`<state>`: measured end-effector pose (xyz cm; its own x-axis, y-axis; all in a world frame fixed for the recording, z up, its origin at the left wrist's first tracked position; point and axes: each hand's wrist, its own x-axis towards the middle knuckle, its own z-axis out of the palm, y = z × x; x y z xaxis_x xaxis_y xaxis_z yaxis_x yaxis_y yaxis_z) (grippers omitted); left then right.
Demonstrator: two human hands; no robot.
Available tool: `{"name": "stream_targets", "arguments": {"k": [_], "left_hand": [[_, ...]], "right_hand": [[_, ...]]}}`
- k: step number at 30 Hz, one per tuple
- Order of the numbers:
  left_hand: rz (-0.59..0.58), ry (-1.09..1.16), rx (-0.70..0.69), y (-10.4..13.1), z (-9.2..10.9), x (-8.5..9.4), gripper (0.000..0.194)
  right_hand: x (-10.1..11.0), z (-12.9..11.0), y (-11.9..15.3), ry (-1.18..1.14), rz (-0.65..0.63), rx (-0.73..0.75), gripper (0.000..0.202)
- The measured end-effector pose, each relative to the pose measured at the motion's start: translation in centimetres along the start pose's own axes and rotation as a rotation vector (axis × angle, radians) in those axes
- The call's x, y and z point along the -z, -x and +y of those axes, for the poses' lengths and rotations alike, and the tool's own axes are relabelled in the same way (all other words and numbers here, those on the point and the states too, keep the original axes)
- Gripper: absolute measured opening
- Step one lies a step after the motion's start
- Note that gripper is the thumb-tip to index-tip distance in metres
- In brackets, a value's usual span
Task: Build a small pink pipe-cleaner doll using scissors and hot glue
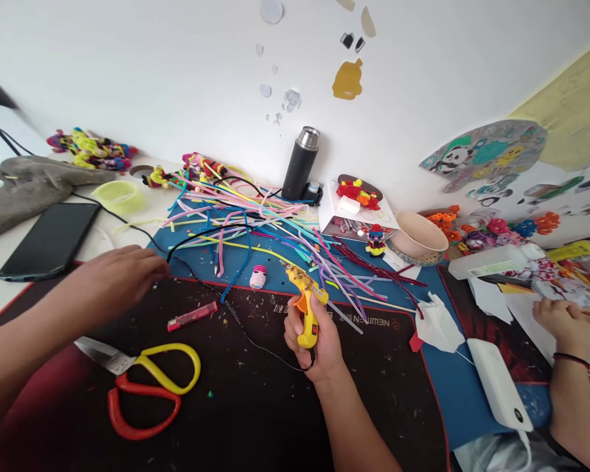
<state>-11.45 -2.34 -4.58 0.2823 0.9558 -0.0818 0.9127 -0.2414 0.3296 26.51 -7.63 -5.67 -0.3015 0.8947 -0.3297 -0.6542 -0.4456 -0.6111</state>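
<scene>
My right hand [319, 341] is wrapped around a yellow hot glue gun [307, 331]. Its nozzle points up and to the left, and a clear glue stick [345, 316] sticks out of its back. At the left, the fingers of my left hand [128, 275] are pinched together at the end of a black pipe cleaner [196, 232], which curves off to the right. Between the hands, a small pink and white piece [258, 278] rests on the mat. Below my left hand lie a red lighter-like stick [193, 316] and scissors [150, 367] with yellow and red handles.
Many coloured pipe cleaners [275, 229] are heaped behind the hands. A black thermos [301, 164], a pink bowl [420, 237] and a small figure [375, 240] stand further back. A phone [52, 239] lies left, a white power bank [496, 387] right. Another person's hands [565, 324] are at far right.
</scene>
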Motion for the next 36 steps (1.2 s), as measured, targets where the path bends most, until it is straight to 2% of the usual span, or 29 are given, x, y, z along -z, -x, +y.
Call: {"name": "stream_targets", "arguments": {"k": [1,4,7,12,16,19,25,31,36], "left_hand": [[-0.017,-0.067,-0.037,0.1,-0.5,0.2,0.03],[0.117,-0.093,0.048,0.6,-0.4,0.9,0.042],[0.145,0.002,0.059,0.6,1.7,1.2,0.048],[0.189,0.104,-0.076,-1.0,5.7,1.4,0.055],[0.116,0.112,-0.196,-3.0,8.3,1.6,0.057],[0.047,0.087,-0.285,-4.4,9.6,0.9,0.053],[-0.003,0.116,-0.356,-6.7,10.2,-1.1,0.062],[-0.027,0.123,-0.333,-9.1,9.9,-0.1,0.053],[-0.06,0.123,-0.349,-10.7,10.3,-0.2,0.045]], "right_hand": [[-0.1,0.0,0.0,0.001,0.001,0.0,0.045],[-0.2,-0.1,0.1,0.002,0.005,-0.002,0.045],[-0.3,0.0,0.1,0.009,0.004,0.0,0.044],[-0.1,0.1,0.1,0.029,-0.008,0.026,0.045],[-0.3,0.1,0.1,0.047,-0.007,0.053,0.045],[-0.4,0.2,0.1,0.067,0.008,0.085,0.046],[-0.8,-0.3,0.1,0.144,0.02,0.134,0.049],[-0.9,-3.0,-0.3,0.255,0.02,0.177,0.051],[0.0,-2.9,-1.4,0.266,0.05,0.178,0.052]]}}
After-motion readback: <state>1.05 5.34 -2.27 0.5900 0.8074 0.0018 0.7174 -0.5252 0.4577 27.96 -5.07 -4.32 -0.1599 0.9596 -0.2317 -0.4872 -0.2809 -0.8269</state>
